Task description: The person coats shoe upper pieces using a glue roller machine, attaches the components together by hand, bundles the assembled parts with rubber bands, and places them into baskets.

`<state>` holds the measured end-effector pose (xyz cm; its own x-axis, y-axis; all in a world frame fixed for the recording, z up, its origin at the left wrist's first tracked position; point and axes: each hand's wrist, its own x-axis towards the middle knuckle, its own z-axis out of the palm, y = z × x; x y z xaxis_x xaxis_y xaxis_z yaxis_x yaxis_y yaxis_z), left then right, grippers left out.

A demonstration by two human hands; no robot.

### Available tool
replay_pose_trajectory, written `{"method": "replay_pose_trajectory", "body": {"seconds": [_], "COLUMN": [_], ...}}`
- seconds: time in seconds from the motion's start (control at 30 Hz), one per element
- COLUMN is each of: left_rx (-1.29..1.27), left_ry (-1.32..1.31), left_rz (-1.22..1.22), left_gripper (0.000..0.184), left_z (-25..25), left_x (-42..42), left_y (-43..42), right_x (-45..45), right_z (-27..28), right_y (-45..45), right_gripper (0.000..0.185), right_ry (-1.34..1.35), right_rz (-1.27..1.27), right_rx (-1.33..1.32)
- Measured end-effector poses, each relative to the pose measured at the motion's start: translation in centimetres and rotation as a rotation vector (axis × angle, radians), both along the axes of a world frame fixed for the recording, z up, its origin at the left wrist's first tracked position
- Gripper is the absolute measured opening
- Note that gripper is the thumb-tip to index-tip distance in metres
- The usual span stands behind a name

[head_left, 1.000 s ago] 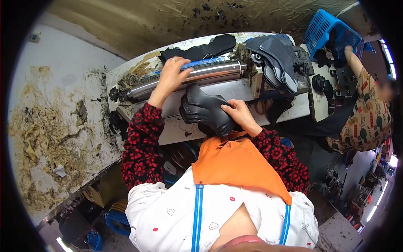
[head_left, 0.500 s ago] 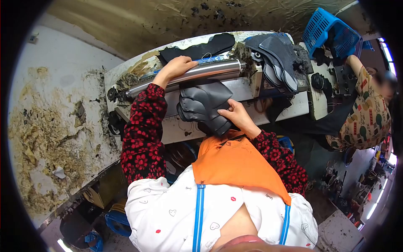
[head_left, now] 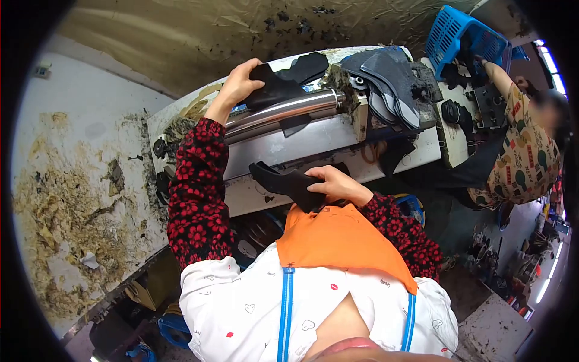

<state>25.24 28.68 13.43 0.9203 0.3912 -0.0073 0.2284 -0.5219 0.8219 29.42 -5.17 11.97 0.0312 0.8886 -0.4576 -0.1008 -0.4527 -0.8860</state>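
My left hand (head_left: 244,84), behind the shiny metal roller (head_left: 283,114), is closed on a black leather piece (head_left: 274,89). A dark leather flap (head_left: 295,124) shows on the near side of the roller; I cannot tell whether it belongs to the same piece. Close to my body, my right hand (head_left: 338,184) grips a bundle of black leather shoe pieces (head_left: 282,183), fingers on top. The bundle hangs over the front edge of the white table. Behind the roller lies another black piece (head_left: 309,66).
Grey and black cut pieces (head_left: 386,84) are stacked right of the roller. A blue basket (head_left: 449,39) stands at the back right, where a co-worker's arm (head_left: 497,75) reaches. To the left is a glue-crusted board (head_left: 78,223).
My left hand has moved back and up from the roller and now holds a black piece behind it. My right hand has drawn the bundle off the roller towards my body.
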Motion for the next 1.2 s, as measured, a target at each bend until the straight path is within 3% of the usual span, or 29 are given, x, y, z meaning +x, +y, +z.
{"method": "replay_pose_trajectory", "body": {"seconds": [0.07, 0.17, 0.23, 0.3, 0.43, 0.57, 0.6, 0.73, 0.77, 0.9, 1.07, 1.13, 1.2], "left_rx": [0.128, 0.302, 0.831, 0.957, 0.894, -0.066, -0.064, -0.563, -0.562, -0.087, 0.251, 0.514, 0.615], "left_ry": [-0.052, -0.068, -0.247, -0.373, -0.429, -0.317, -0.317, -0.198, -0.200, 0.166, 0.201, -0.129, -0.149], "left_rz": [0.010, -0.119, -0.358, -0.444, -0.487, -0.255, -0.250, 0.063, 0.069, 0.189, 0.275, 0.321, 0.267], "left_gripper": [0.032, 0.025, 0.014, 0.011, 0.015, 0.023, 0.023, 0.026, 0.026, 0.027, 0.031, 0.028, 0.024], "left_z": [3.5, 6.5, 7.4, 7.2, 10.1, 9.7, 9.3, 4.5, 3.7, 1.3, 1.4, 0.6, -1.6], "left_x": [0.2, -0.8, -2.3, -4.4, -8.1, -11.1, -11.3, -11.3, -11.3, -11.1, -9.0, -7.2, -5.4], "left_y": [-1.7, -5.5, -8.1, -10.4, -13.7, -12.7, -12.6, -12.2, -12.2, -12.0, -10.8, -9.2, -7.0], "right_x": [0.7, 1.9, 2.6, 3.4, 4.4, 5.1, 5.0, 3.9, 3.8, 3.4, 3.4, 3.4, 3.5], "right_z": [2.2, 4.6, 5.5, 5.8, 5.5, 5.2, 5.0, 3.2, 3.0, 2.4, 1.0, 0.1, -0.8], "right_y": [0.5, 0.3, -0.2, -0.4, -0.7, 0.0, 0.2, 0.4, 0.3, -0.6, -1.7, -1.4, -0.9], "right_gripper": [0.027, 0.027, 0.027, 0.028, 0.030, 0.026, 0.026, 0.022, 0.022, 0.020, 0.020, 0.020, 0.021], "right_ry": [-0.287, -0.542, -0.790, -0.814, -0.858, -0.605, -0.603, -0.040, -0.039, 0.133, 0.249, 0.253, 0.260], "right_rz": [0.164, 0.135, 0.105, 0.050, -0.074, 0.201, 0.206, 0.386, 0.392, 0.182, 0.017, 0.006, -0.019], "right_rx": [0.120, 0.283, 0.439, 0.461, 0.523, 0.759, 0.762, 0.229, 0.230, -0.045, -0.137, -0.112, -0.060]}}
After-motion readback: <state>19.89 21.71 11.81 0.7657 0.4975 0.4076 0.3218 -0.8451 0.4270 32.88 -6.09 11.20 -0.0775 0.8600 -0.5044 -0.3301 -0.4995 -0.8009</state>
